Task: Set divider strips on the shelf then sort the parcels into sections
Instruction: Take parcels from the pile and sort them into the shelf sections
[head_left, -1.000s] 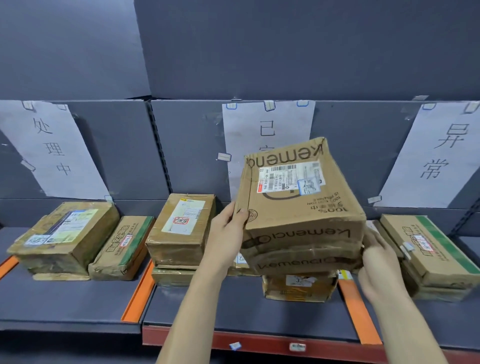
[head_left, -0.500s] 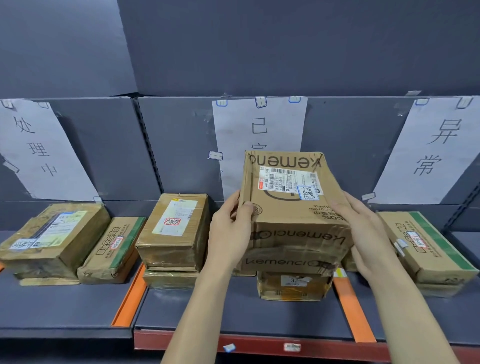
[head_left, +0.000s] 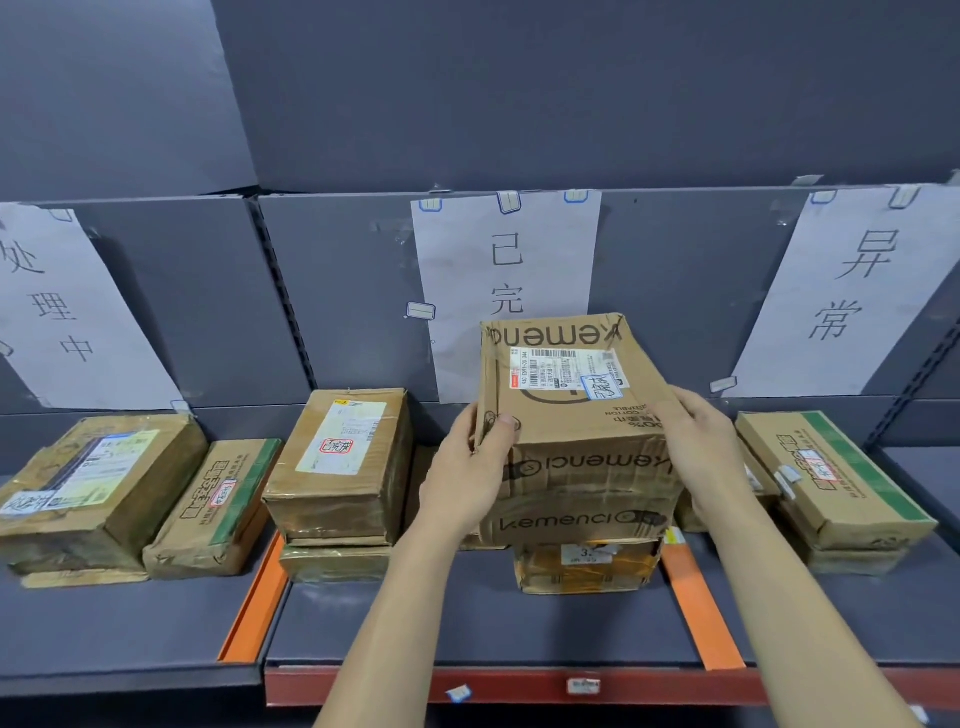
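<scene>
A worn Kemenci cardboard parcel (head_left: 571, 415) with a white shipping label sits on top of a smaller taped parcel (head_left: 582, 566) in the middle section of the grey shelf (head_left: 467, 623). My left hand (head_left: 467, 467) grips its left front corner and my right hand (head_left: 701, 447) presses on its right side. Two orange divider strips lie front to back on the shelf, one at the left (head_left: 254, 608) and one at the right (head_left: 701, 613). A tall parcel with a red stamp (head_left: 337, 462) rests on a flat one left of my hands.
Two parcels fill the left section, a big one (head_left: 88, 488) and a green-taped one (head_left: 218, 504). A green-edged parcel (head_left: 831, 473) is stacked in the right section. Three paper signs hang on the back wall, the middle sign (head_left: 506, 270) behind the held parcel. A red shelf edge (head_left: 675, 686) runs along the front.
The Kemenci parcel came down from a tilted, raised position onto the small parcel. My right hand shifted from beneath its right edge up onto its right side.
</scene>
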